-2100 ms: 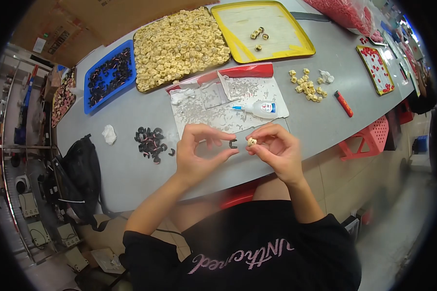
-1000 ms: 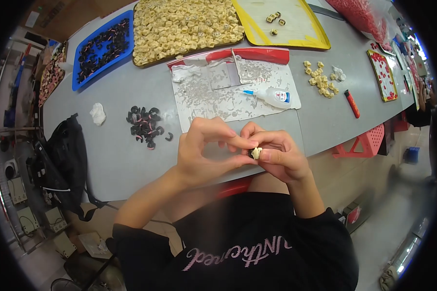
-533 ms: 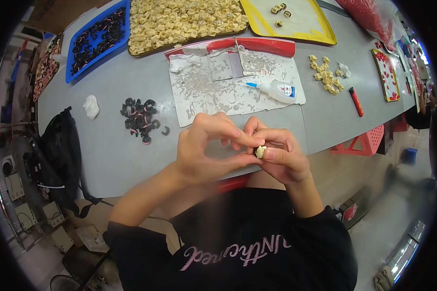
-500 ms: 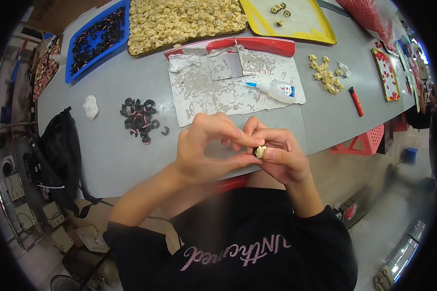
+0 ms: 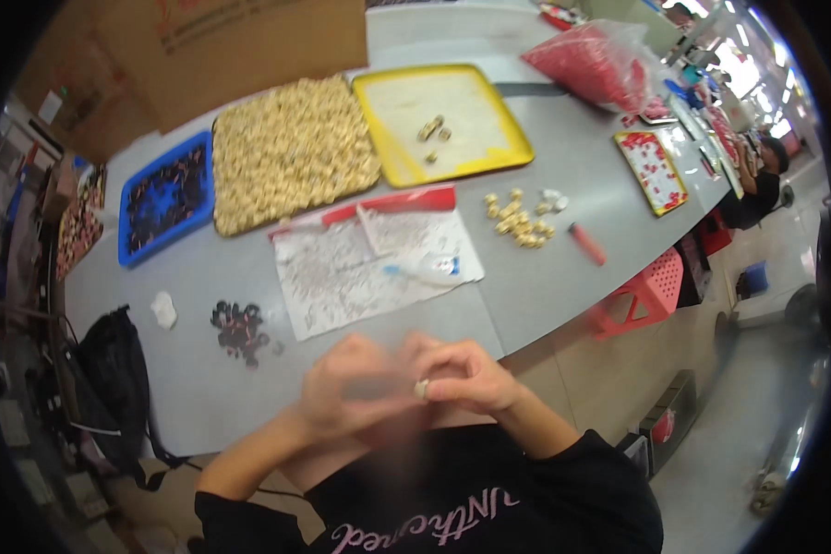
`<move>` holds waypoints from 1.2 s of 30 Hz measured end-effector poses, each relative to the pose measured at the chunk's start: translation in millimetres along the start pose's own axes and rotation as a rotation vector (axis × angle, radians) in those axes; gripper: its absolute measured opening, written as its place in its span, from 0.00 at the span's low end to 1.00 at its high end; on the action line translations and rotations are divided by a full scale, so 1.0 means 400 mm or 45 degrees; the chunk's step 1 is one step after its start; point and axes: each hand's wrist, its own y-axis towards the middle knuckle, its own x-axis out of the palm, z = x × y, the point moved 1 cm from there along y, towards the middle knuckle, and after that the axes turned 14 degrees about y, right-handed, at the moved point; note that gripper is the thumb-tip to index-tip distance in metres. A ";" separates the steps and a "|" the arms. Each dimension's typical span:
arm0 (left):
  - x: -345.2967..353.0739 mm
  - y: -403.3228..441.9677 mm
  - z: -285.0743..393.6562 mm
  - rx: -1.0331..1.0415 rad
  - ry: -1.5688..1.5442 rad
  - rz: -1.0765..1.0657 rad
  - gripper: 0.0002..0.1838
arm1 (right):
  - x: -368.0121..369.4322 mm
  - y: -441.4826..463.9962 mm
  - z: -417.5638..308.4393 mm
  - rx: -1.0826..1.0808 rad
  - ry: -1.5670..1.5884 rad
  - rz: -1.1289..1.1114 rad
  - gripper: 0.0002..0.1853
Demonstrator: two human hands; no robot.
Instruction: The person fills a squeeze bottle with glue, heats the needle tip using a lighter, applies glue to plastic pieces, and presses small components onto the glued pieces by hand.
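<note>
- The task's thing, a small cream pc [image 5: 422, 389], is at the fingertips of the R hand [image 5: 471, 377], in front of the person's body, near the edge of the grey worktop [image 5: 203, 406].
- R grip is closed on this pc, thumb and forefinger pinching it.
- L hand [image 5: 340, 379] is near, w/ fingers bent toward the pc, but blurred; I can't tell if its grip is touching or holding smth.
- In my opinion the pc is v. light and prob. rather stiff, like hard plastic or resin; being so tiny, it may slip or turn if pressed unevenly.
- Best hold is prob. by two opposite sides, w/ thumb and one fingertip, gentle pressure b/c thin edges may chip.
- Similar pcs lie in a small cream pile [image 5: 523, 227] on the right; dark curved pcs [image 5: 238, 328] lie on the left.
- Writing: the black shirt [image 5: 563, 489] has pink script, upside down for me; it seems to begin w/ "UN", the rest I can't read surely.
- Bottle [image 5: 434, 269] on the white sheet [image 5: 319, 309] has a blue-and-white label, too blurred to read.
- Cardboard box [image 5: 258, 46] behind has printed characters, also unreadable; no brand is clear.
</note>
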 end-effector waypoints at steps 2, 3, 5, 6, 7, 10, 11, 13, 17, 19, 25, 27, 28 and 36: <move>0.001 0.006 0.016 0.068 -0.007 0.000 0.36 | 0.019 -0.015 -0.021 0.018 -0.083 0.004 0.08; 0.000 0.014 0.028 0.113 -0.008 -0.003 0.36 | 0.024 -0.023 -0.024 0.014 -0.094 -0.003 0.08; 0.001 0.027 0.060 0.157 -0.002 0.001 0.34 | 0.029 -0.040 -0.031 0.019 -0.137 -0.020 0.08; 0.013 0.021 0.069 0.156 -0.028 0.027 0.34 | 0.030 -0.051 -0.034 0.030 -0.169 -0.028 0.08; 0.030 0.009 0.071 0.150 -0.053 0.053 0.33 | 0.031 -0.061 -0.035 0.044 -0.198 -0.037 0.08; 0.045 0.002 0.095 0.212 -0.046 0.037 0.31 | 0.036 -0.091 -0.029 0.034 -0.170 -0.052 0.08; 0.053 0.002 0.105 0.243 -0.032 0.045 0.31 | 0.042 -0.104 -0.026 0.091 -0.069 -0.005 0.08; 0.071 0.001 0.123 0.283 0.009 0.054 0.31 | 0.047 -0.122 -0.020 0.058 -0.022 0.012 0.08; 0.103 -0.010 0.161 0.228 0.057 0.124 0.31 | 0.052 -0.159 -0.008 0.053 0.059 0.075 0.08; 0.109 -0.010 0.190 0.184 0.162 0.058 0.31 | 0.048 -0.177 0.002 0.046 0.090 0.059 0.08; 0.146 -0.033 0.233 0.026 0.190 0.023 0.26 | 0.050 -0.219 0.036 -0.049 0.033 0.118 0.09; 0.157 -0.035 0.245 -0.124 0.099 0.057 0.15 | 0.043 -0.222 0.045 -0.059 0.057 0.065 0.14; 0.157 -0.036 0.245 -0.105 0.086 0.076 0.15 | 0.044 -0.223 0.046 -0.053 0.076 0.065 0.14; 0.163 -0.058 0.232 0.074 0.049 0.084 0.26 | 0.049 -0.227 0.055 -0.027 0.145 0.078 0.12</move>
